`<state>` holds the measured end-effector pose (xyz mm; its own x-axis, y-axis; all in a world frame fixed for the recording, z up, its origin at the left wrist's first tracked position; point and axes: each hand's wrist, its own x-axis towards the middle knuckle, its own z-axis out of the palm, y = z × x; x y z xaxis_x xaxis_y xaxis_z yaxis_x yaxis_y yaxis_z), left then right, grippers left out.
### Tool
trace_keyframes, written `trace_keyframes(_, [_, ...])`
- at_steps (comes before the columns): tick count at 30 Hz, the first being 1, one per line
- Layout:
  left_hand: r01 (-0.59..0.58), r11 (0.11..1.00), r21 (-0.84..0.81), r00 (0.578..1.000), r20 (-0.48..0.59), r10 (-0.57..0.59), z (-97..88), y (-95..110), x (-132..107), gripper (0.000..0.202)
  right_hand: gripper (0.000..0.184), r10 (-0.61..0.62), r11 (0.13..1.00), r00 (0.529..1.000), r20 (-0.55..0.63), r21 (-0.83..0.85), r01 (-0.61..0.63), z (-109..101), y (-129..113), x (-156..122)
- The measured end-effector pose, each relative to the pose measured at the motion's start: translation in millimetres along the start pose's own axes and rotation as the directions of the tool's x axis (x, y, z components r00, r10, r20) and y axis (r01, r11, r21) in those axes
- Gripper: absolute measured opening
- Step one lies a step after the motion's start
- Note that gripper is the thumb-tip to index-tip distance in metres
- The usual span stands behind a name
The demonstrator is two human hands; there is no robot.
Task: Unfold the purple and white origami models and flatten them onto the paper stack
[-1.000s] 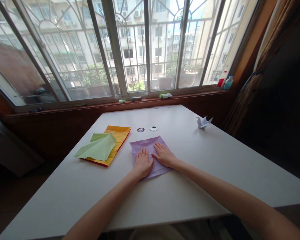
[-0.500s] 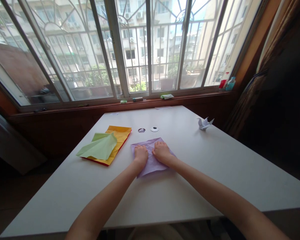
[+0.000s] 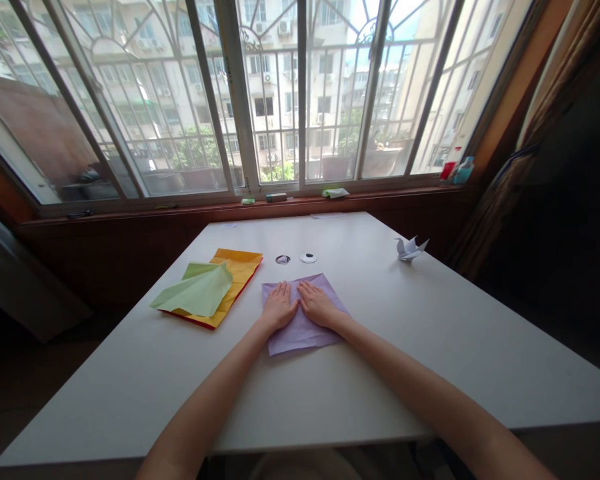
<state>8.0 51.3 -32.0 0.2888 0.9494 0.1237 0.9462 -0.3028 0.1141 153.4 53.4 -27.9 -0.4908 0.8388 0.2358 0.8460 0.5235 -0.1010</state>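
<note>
Resting flat with fingers stretched out, my left hand (image 3: 279, 308) and right hand (image 3: 316, 304) partly cover the purple paper (image 3: 303, 335) beneath them on the worktop (image 3: 405, 307); uneven pressure could set stray creases, and a sideways drag might skew it.

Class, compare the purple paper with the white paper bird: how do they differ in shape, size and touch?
The purple paper lies nearly flat, while the paper bird stands up in folded points.
The purple paper covers more table than the paper bird.
The left hand and right hand rest on the purple paper; neither touches the paper bird.
Both sit on the table.
</note>
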Motion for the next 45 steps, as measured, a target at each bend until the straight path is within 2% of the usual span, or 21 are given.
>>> trace_keyframes(9, [0.168,0.985,0.039,0.986,0.0,-0.168,-9.4,-36.6,-8.8,0.069,0.045,0.017,1.0,1.0,0.012,-0.013,-0.017,-6.5,-2.3,-1.0])
trace_keyframes(18, [0.145,0.989,0.035,0.989,-0.006,-0.145,-13.4,-35.7,-13.0,0.058,0.038,0.053,0.997,0.999,-0.007,-0.051,-0.053,-7.5,-25.0,16.5])
trace_keyframes(21, [0.146,0.989,0.035,0.989,-0.009,-0.146,-13.1,-36.4,-13.1,0.057,0.043,0.006,1.0,1.0,0.003,-0.027,-0.006,-5.0,-24.1,15.5])
trace_keyframes(25, [0.143,0.989,0.032,0.99,-0.008,-0.143,-12.1,-37.7,-12.5,0.057,0.055,-0.119,0.993,0.991,0.067,0.036,0.116,-4.6,-14.8,13.3])
trace_keyframes(29, [0.146,0.989,0.025,0.989,-0.013,-0.146,-11.9,-38.2,-13.1,0.059,0.069,-0.141,0.988,0.983,0.121,0.075,0.133,-4.1,-2.7,14.7])
trace_keyframes(34, [0.152,0.988,0.022,0.988,-0.005,-0.152,-13.4,-38.0,-14.6,0.058,0.076,0.019,0.998,0.989,0.148,0.056,-0.028,-7.4,30.4,12.6])
trace_keyframes(38, [0.154,0.988,0.02,0.988,-0.002,-0.154,-13.8,-37.9,-14.8,0.058,0.073,0.147,0.988,0.975,0.168,0.02,-0.152,-13.5,57.9,6.1])
trace_keyframes(45, [0.149,0.989,0.016,0.989,0.012,-0.149,-13.8,-35.9,-15.0,0.058,0.078,0.188,0.981,0.962,0.197,0.016,-0.195,-19.2,62.2,0.8])
